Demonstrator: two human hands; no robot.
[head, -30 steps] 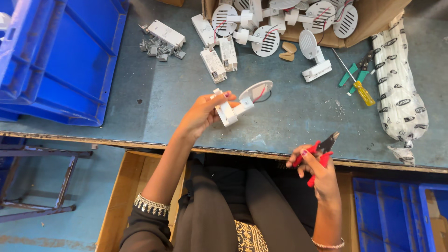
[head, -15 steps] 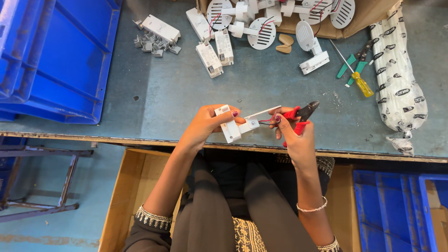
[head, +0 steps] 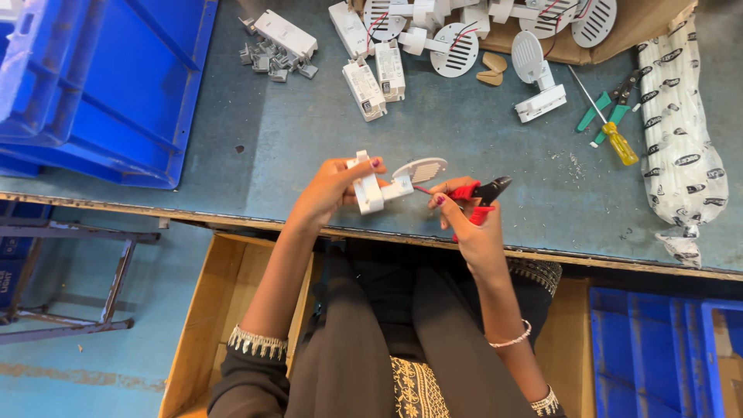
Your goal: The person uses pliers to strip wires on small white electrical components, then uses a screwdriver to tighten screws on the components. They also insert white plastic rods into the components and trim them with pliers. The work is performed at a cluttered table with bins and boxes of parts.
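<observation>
Gripping the white lamp part (head: 379,186) in your left hand (head: 329,190) above the table edge (head: 232,217), you have brought your right hand (head: 464,220), clenched on red pliers (head: 476,197), up beside it, meeting its wire.

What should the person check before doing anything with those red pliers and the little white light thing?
1. Left hand holds the white lamp part firmly: ok.
2. Right hand has a grip on the red-handled pliers: ok.
3. Plier jaws on the thin red wire: cannot tell, too small.
4. Fingertips away from the jaws: cannot tell.
5. Work held over the grey table, not the lap: ok.
</observation>
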